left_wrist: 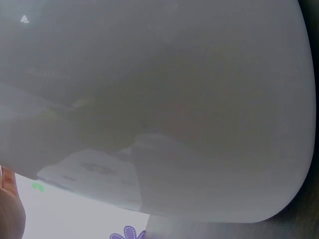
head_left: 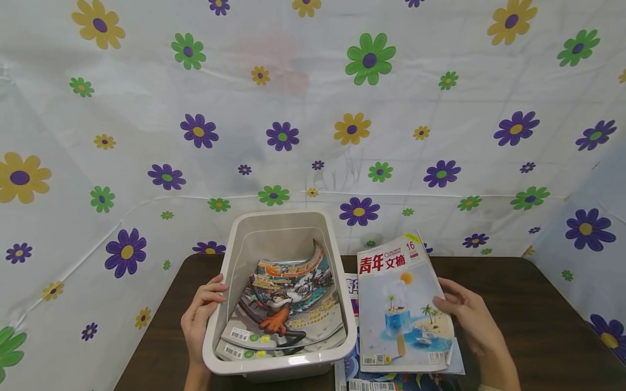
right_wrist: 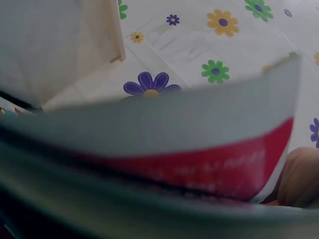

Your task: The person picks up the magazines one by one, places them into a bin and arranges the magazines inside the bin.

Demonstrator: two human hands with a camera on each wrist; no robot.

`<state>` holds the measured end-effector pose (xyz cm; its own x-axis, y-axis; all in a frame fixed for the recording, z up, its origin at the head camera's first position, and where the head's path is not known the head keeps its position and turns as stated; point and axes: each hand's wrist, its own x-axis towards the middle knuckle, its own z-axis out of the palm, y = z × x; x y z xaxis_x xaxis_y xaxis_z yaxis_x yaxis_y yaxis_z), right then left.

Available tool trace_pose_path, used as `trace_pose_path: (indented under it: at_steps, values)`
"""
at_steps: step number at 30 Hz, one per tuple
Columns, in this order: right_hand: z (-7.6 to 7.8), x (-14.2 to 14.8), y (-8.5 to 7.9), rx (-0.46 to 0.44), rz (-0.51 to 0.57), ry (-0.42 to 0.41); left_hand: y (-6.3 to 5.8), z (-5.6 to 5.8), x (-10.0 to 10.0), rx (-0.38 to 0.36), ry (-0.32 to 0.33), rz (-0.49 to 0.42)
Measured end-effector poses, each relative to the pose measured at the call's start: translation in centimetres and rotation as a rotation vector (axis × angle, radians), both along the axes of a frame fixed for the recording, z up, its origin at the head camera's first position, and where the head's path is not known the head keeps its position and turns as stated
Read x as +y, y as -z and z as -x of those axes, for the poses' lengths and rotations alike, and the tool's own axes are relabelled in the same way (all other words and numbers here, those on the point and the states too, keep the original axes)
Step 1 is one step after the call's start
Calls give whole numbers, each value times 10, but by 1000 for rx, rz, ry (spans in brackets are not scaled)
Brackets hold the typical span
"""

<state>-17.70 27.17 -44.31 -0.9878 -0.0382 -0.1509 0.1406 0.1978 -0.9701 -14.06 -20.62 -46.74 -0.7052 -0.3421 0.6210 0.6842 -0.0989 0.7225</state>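
A beige plastic bin (head_left: 280, 365) holds several magazines (head_left: 286, 307), the top one with a colourful cartoon cover. On its left side my left hand (head_left: 201, 312) touches the outer rim with the fingertips; the left wrist view is mostly filled by the bin's wall (left_wrist: 199, 109). To the right of the bin, my right hand (head_left: 471, 312) grips a magazine (head_left: 403, 304) with a pale blue cover by its right edge, thumb on top. That magazine is tilted above other magazines (head_left: 374, 384). Up close, the right wrist view shows a blurred white and red magazine surface (right_wrist: 199, 149).
Under everything lies a dark brown table (head_left: 533, 320). A white sheet printed with flowers (head_left: 313, 108) hangs behind it and along both sides. The bin stands left of the loose magazines, its rim close to the held one.
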Motion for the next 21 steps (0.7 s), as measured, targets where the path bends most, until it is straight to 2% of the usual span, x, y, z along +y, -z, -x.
trace_pose_path:
  at_steps: [4,10,17,21]
  values:
    - [-1,-1,-4,13,42,70,0,0,0,-1,-3,-1]
    - [-4,2,-9,28,213,162,0,0,-1,0,0,-4]
    - [-12,6,-20,83,441,180,0,0,-1,-13,-3,-6]
    - [-16,6,-25,120,532,189,-1,0,0,-22,-11,-4]
